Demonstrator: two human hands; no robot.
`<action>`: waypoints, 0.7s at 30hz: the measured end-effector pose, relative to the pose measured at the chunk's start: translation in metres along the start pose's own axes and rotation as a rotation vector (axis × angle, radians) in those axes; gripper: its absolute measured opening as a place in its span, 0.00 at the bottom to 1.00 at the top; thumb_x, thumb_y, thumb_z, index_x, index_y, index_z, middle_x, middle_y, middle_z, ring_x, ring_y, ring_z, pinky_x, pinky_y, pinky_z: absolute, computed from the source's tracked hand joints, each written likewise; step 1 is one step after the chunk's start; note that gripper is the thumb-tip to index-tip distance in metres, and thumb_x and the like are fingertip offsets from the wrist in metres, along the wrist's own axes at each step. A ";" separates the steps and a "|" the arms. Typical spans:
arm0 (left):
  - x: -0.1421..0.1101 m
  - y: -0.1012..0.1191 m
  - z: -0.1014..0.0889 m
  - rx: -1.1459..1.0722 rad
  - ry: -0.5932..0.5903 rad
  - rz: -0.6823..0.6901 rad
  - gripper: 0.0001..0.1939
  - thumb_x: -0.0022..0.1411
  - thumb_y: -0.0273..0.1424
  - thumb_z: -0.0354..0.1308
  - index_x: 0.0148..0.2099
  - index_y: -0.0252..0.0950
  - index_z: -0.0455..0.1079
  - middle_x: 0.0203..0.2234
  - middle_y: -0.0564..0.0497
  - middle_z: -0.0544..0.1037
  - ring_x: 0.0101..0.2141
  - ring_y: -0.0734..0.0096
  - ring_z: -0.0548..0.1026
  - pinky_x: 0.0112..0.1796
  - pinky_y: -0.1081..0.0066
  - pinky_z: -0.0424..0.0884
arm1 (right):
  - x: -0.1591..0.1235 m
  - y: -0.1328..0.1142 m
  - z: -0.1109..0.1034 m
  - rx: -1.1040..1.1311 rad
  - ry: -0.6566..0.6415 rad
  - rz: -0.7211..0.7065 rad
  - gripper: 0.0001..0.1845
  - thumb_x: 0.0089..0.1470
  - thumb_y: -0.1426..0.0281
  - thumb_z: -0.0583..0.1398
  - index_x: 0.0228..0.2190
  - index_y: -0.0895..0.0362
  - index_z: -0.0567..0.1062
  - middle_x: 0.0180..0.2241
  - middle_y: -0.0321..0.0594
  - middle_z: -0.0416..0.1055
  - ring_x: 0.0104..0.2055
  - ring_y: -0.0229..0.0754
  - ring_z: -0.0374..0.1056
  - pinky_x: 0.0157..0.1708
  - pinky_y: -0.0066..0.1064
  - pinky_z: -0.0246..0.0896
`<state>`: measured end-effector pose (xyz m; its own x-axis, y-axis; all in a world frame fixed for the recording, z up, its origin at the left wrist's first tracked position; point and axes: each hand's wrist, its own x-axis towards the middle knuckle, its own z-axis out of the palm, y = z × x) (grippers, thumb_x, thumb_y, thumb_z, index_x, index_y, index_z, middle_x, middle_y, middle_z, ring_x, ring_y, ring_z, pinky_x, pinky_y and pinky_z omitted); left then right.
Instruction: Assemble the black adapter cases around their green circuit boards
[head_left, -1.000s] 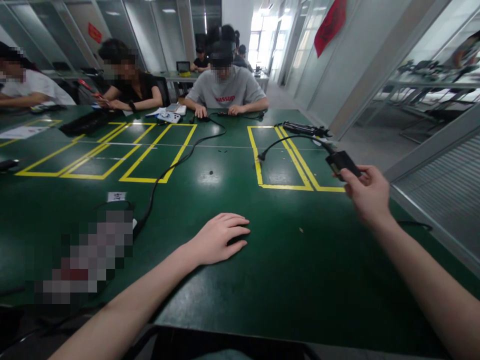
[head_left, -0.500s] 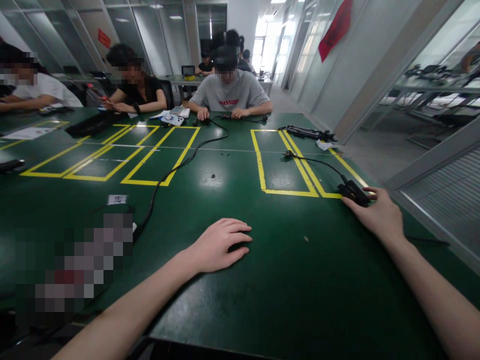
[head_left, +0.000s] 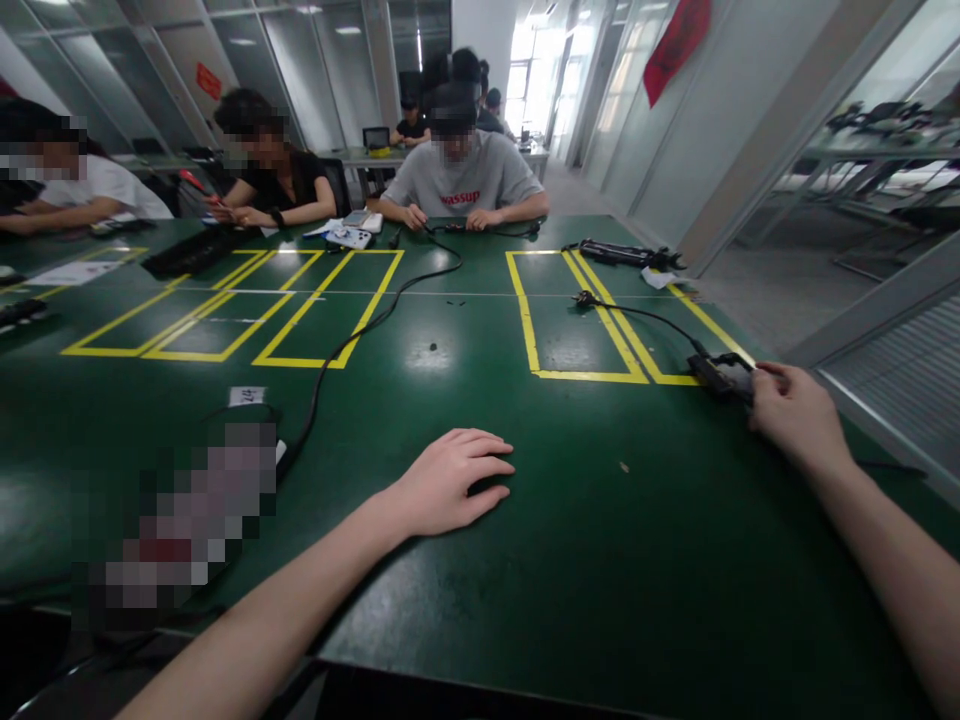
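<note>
My left hand (head_left: 459,482) rests palm down on the green table (head_left: 540,570), fingers stretched out and slightly apart, holding nothing. Off to the right, my right hand (head_left: 801,412) is at the near right end of a black power adapter (head_left: 716,374). Its fingers are bent together there; what lies between them, if anything, is hidden. From the adapter's far end a black cord runs left to a plug (head_left: 583,299) lying on the table. A greyish patch shows on the adapter close to my fingertips.
Yellow tape outlines (head_left: 592,377) mark the table. A folded black tripod (head_left: 622,255) lies at the far right. At left, a blurred-out object (head_left: 210,510) lies near a long black cable (head_left: 319,385) and a number label (head_left: 247,396). Several people sit around the table's far side.
My right hand has shifted right along the adapter, its fingers going from spread around it to bent together at its end. The left hand stays put. The view has shifted slightly.
</note>
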<state>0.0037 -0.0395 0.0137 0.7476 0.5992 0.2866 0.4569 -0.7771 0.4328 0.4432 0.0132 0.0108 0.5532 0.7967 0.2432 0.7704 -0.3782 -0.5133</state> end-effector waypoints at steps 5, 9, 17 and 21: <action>0.001 -0.001 0.001 0.001 -0.017 -0.009 0.11 0.70 0.33 0.60 0.51 0.37 0.78 0.56 0.46 0.79 0.57 0.59 0.75 0.59 0.56 0.70 | -0.005 -0.015 -0.003 0.022 0.002 0.051 0.32 0.51 0.56 0.60 0.54 0.60 0.77 0.51 0.58 0.77 0.44 0.59 0.74 0.45 0.47 0.68; 0.001 0.000 0.001 0.003 -0.026 -0.016 0.11 0.71 0.33 0.59 0.52 0.38 0.78 0.56 0.47 0.79 0.58 0.59 0.75 0.60 0.57 0.69 | -0.005 -0.014 -0.004 0.063 0.062 0.025 0.29 0.47 0.54 0.61 0.45 0.59 0.82 0.40 0.53 0.80 0.43 0.60 0.74 0.40 0.45 0.68; 0.000 -0.001 0.000 -0.005 -0.031 -0.023 0.11 0.71 0.34 0.59 0.52 0.39 0.78 0.56 0.46 0.79 0.58 0.59 0.74 0.60 0.56 0.69 | -0.008 -0.022 -0.016 0.085 0.086 0.082 0.30 0.40 0.53 0.63 0.38 0.62 0.85 0.26 0.48 0.76 0.28 0.53 0.68 0.27 0.39 0.58; 0.001 -0.001 -0.001 -0.010 -0.034 -0.027 0.12 0.71 0.34 0.58 0.52 0.40 0.78 0.56 0.46 0.79 0.58 0.59 0.74 0.60 0.55 0.68 | -0.002 -0.012 -0.011 0.100 0.099 -0.012 0.25 0.43 0.51 0.59 0.31 0.58 0.82 0.31 0.52 0.79 0.33 0.55 0.72 0.32 0.42 0.63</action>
<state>0.0036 -0.0386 0.0141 0.7510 0.6131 0.2453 0.4725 -0.7584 0.4489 0.4360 0.0110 0.0254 0.5767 0.7486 0.3273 0.7444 -0.3164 -0.5880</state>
